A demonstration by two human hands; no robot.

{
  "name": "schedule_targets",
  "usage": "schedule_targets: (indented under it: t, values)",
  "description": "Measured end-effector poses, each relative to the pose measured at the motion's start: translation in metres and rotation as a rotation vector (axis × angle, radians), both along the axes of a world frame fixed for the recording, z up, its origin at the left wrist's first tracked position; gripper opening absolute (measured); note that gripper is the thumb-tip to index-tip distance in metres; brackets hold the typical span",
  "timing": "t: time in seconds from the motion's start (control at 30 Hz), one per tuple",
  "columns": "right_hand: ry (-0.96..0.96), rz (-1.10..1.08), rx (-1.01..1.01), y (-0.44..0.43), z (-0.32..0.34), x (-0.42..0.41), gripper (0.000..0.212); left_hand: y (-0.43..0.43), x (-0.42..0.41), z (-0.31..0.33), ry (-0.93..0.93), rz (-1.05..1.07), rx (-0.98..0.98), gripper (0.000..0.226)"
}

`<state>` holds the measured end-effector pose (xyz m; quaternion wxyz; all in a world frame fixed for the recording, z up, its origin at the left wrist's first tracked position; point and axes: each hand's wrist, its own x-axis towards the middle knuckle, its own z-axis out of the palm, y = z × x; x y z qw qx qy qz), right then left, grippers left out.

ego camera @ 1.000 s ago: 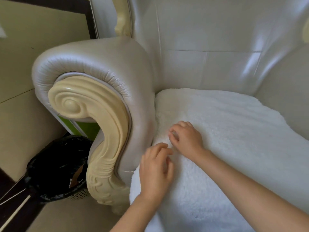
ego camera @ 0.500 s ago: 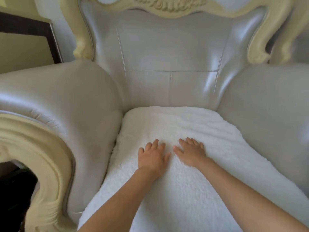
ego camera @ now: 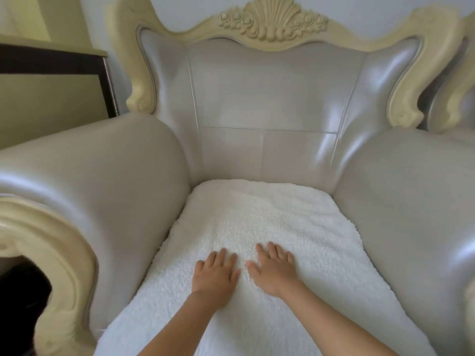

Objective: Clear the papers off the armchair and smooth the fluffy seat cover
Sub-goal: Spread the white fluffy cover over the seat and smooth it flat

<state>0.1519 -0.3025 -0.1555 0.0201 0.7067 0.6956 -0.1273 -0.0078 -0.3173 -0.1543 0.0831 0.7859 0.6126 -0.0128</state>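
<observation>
A pearl-grey leather armchair (ego camera: pixel 270 98) with a carved cream frame fills the view. Its seat is covered by a white fluffy seat cover (ego camera: pixel 270 217) that lies flat between the two padded arms. My left hand (ego camera: pixel 214 274) and my right hand (ego camera: pixel 273 269) rest palm down, side by side, on the front half of the cover, fingers spread and pointing toward the backrest. Neither hand holds anything. No papers are visible on the seat.
The left armrest (ego camera: pixel 84 176) ends in a cream scroll (ego camera: pixel 46 242); the right armrest (ego camera: pixel 416 191) rises on the other side. A dark-framed panel (ego camera: pixel 51 62) stands behind the chair at the left. A dark gap shows below the left scroll.
My view swung from the left armrest and the black bin to the whole chair. Both hands moved from the cover's left edge to its middle and flattened, palms down.
</observation>
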Motion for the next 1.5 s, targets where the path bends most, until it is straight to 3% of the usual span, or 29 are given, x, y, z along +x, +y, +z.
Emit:
schedule_targets:
  t: [0.27,0.63,0.77,0.9,0.97,1.2,1.5]
  values:
    - [-0.020,0.075,0.018,0.004,-0.007,0.004,0.071,0.013,-0.011,0.011,0.047,0.251,-0.056,0.059]
    - [0.014,0.080,0.157,0.007,-0.022,0.011,0.070,0.035,0.022,0.012,0.145,0.380,0.009,0.049]
    - [0.030,0.086,0.225,0.011,-0.017,0.012,0.072,0.053,0.051,0.009,-0.002,0.253,0.177,0.042]
    - [0.120,0.022,0.364,0.046,-0.006,0.040,0.036,0.076,0.083,0.006,-0.078,0.103,0.204,0.042]
    - [0.117,-0.027,0.420,0.067,-0.004,0.060,0.032,0.088,0.095,0.005,-0.071,0.048,0.219,0.042]
    - [0.098,-0.214,0.398,0.138,-0.011,0.128,0.042,0.135,0.129,-0.010,-0.095,-0.082,0.234,0.043]
    - [0.016,-0.340,0.188,0.209,-0.023,0.202,0.050,0.186,0.149,-0.022,-0.029,-0.130,0.236,0.046]
